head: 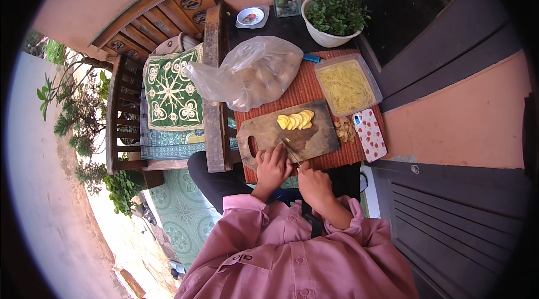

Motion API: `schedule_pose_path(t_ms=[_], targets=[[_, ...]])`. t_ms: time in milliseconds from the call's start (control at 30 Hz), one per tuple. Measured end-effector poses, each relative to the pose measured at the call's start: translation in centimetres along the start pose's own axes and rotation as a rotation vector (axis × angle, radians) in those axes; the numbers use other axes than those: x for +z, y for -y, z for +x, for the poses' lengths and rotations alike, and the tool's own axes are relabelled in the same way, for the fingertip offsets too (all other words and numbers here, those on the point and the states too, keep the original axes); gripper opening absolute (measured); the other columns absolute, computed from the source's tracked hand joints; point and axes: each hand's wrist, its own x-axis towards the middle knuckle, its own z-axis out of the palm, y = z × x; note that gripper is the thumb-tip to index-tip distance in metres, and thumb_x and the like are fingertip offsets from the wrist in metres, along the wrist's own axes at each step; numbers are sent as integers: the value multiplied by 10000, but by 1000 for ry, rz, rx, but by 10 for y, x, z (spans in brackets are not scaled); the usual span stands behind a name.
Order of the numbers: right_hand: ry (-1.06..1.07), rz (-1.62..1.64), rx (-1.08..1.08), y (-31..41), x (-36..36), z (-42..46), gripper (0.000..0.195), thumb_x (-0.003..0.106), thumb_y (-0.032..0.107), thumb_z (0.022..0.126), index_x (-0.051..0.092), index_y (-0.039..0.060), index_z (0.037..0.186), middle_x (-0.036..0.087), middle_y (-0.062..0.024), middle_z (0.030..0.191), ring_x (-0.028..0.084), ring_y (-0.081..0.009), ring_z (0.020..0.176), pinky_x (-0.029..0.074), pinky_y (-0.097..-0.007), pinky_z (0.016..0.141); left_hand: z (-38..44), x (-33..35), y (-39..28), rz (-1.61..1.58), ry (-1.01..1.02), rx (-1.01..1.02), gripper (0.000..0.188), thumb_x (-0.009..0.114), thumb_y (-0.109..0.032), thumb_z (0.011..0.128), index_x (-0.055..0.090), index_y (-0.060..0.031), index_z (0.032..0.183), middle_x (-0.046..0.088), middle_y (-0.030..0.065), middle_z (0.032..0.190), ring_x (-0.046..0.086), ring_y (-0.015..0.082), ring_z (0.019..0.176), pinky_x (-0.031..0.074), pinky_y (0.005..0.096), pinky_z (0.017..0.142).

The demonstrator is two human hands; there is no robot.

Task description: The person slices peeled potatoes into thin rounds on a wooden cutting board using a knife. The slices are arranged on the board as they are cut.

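A worn wooden cutting board (269,130) with a handle slot lies at a slant before me. On its upper part a row of overlapping yellow slices (295,120), probably potato, is fanned out. My right hand (315,183) grips a knife (292,152) at the board's near edge, the blade angled up and left. My left hand (271,168) rests with bent fingers on the board, just left of the blade; whatever lies under those fingers is hidden. By the blade tip is a small yellow piece (288,140). Dark wet patches mark the wood.
Right of the board are peelings (345,129), a strawberry-patterned phone (370,135) and a plastic container (347,85) of thin yellow strips. Beyond it sit a plastic bag (263,76) of round produce and a potted plant (334,14). A wooden bench (216,130) stands left.
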Motion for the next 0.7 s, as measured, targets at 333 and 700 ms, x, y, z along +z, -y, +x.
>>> schedule_pose_path(t_ms=[333, 700], targets=[[41, -1, 0, 1, 4, 7, 261, 446, 227, 952, 496, 3, 827, 632, -158, 595, 673, -303, 589, 539, -389, 502, -2, 2, 1, -12, 3, -7, 416, 597, -236, 780, 613, 36, 1095, 553, 121, 1191, 519, 246, 1058, 335, 482, 934], [-77, -26, -23, -5, 31, 10, 142, 481, 151, 886, 469, 43, 794, 625, -119, 560, 667, -246, 536, 539, -335, 457, -1, 1, -1, -24, -1, -23, 405, 619, -208, 760, 614, 16, 1098, 560, 98, 1164, 509, 248, 1053, 320, 485, 955]])
